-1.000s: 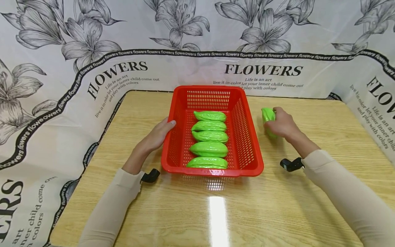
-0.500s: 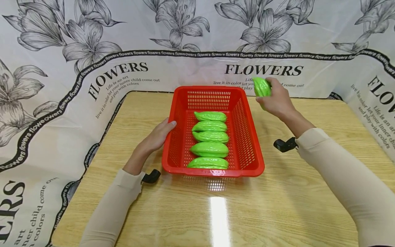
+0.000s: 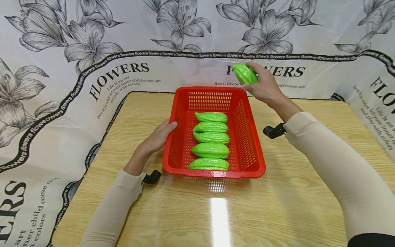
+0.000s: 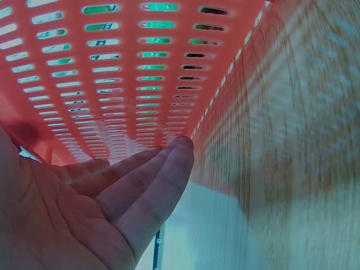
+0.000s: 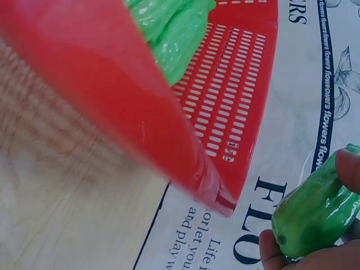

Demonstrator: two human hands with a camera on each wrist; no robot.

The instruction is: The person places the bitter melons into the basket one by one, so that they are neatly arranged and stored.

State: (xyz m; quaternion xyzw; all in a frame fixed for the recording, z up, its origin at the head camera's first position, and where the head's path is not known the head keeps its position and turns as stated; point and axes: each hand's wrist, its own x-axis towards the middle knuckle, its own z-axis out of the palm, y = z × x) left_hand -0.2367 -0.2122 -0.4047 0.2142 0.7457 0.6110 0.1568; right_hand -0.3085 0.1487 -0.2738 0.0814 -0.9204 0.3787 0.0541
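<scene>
My right hand (image 3: 262, 83) grips a glossy green bitter melon (image 3: 245, 74), raised above the far right corner of the red plastic basket (image 3: 213, 174). In the right wrist view the ribbed bitter melon (image 5: 315, 214) lies between thumb and fingers. My left hand (image 3: 158, 137) holds the basket's left rim, its thumb hooked over the edge. Seen from the left wrist, the fingers (image 4: 146, 191) stretch along the outside of the slotted wall. Several more bitter melons (image 3: 210, 150) lie crosswise in a row on the basket floor.
The basket stands on a light wooden table (image 3: 172, 212). A white floral-printed cloth (image 3: 197, 73) rises behind the table and along its sides. Small black devices (image 3: 274, 131) are strapped at both wrists.
My right hand has lifted the bitter melon from the tabletop right of the basket and carried it up and left toward the basket's far edge. The left hand and basket stay put.
</scene>
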